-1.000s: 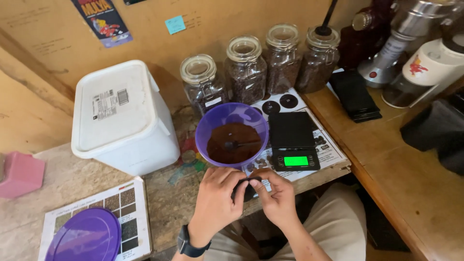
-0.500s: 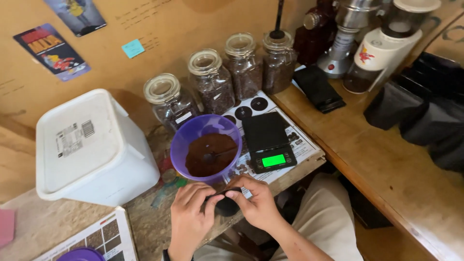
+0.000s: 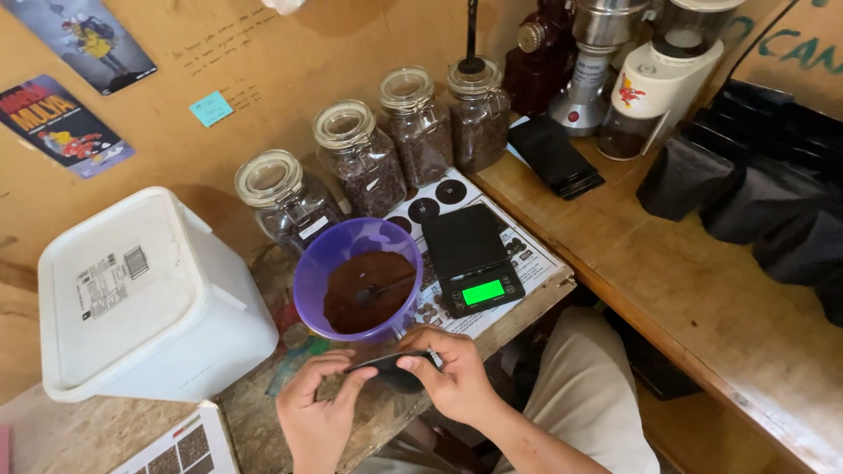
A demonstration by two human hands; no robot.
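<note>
Head view. Purple bowl (image 3: 358, 279) on the wooden counter (image 3: 702, 290), holding dark brown ground coffee with a spoon (image 3: 379, 290) lying in it. Four clamp-lid glass jars (image 3: 420, 127) in a diagonal row behind the bowl; three are well filled with dark beans, the left one looks mostly empty. White lidded tub (image 3: 145, 294) to the left, contents hidden. Black scale (image 3: 474, 254) with a lit green display just right of the bowl, on a printed sheet (image 3: 527, 254).

Both hands work at the counter's near edge, just below the bowl. Left hand (image 3: 318, 411) and right hand (image 3: 452, 377) share a small flat black pouch (image 3: 391, 362): each grip is narrow, fingertips pinching the pouch's rim, left at one end, right at the other.

Against half a second ago: the hands sit in the same spot on the same pouch. The camera has come in closer and swung, so black bags (image 3: 755, 202) at right take up more of the view. A second ago a purple lid showed at lower left; it is out of frame here.

Count: one bowl, four jars, one tub, one scale, one pouch in hand, several black bags, two grinders (image 3: 615, 61) at the back.
</note>
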